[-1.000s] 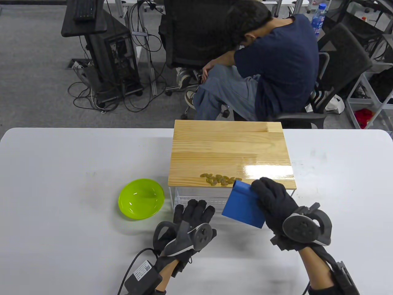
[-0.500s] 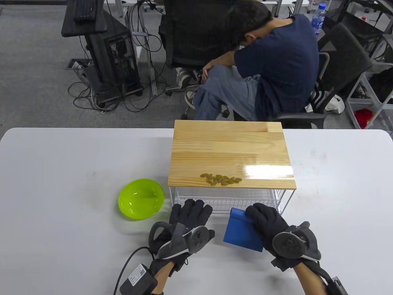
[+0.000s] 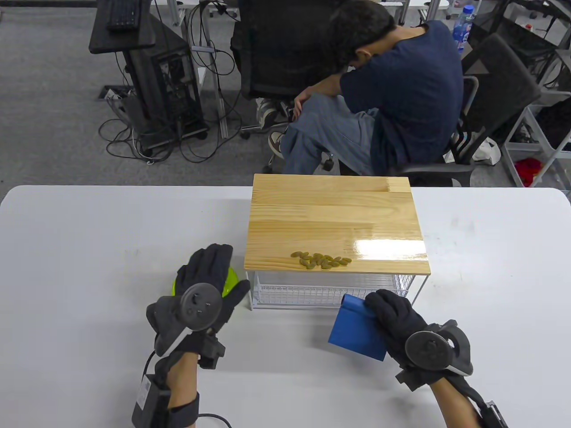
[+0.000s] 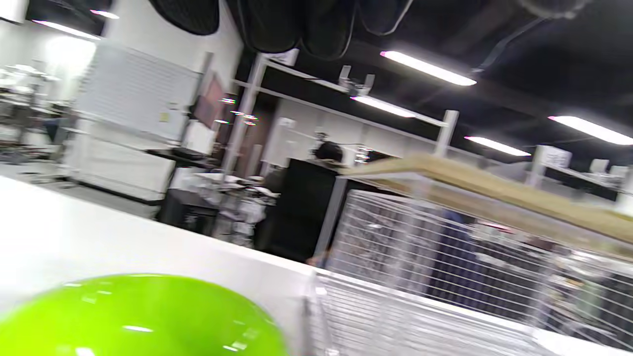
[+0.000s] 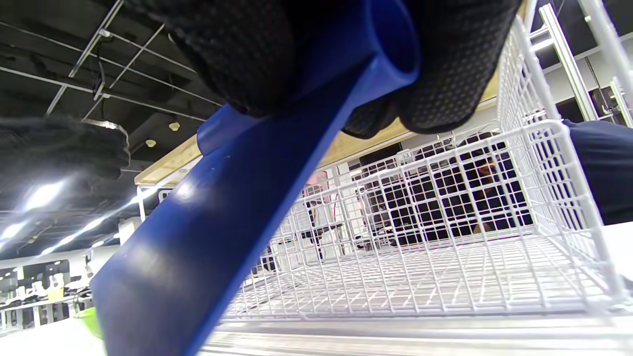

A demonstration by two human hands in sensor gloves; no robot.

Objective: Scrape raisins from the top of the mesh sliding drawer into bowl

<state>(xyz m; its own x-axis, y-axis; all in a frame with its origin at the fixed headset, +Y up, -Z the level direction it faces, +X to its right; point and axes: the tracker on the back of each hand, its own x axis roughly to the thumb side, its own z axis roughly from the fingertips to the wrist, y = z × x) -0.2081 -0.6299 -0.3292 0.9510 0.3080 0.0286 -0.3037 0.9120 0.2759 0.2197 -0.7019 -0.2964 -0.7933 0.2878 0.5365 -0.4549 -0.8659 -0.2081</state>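
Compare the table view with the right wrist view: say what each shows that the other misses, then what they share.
Only the table view shows the raisins heaped near the front edge of the wooden top, the left hand over the bowl, and a seated person behind the table.

Only the right wrist view shows the mesh drawer's floor, with nothing lying on it.

Both show the right hand gripping the blue scraper in front of the drawer.

An office-like lab is indicated: grey carpet, a computer tower (image 3: 171, 84) with tangled cables (image 3: 147, 138) far left, mesh office chairs (image 3: 495, 89), a seated person (image 3: 401, 98), metal racks (image 4: 346, 99) and ceiling strip lights (image 4: 428, 68).
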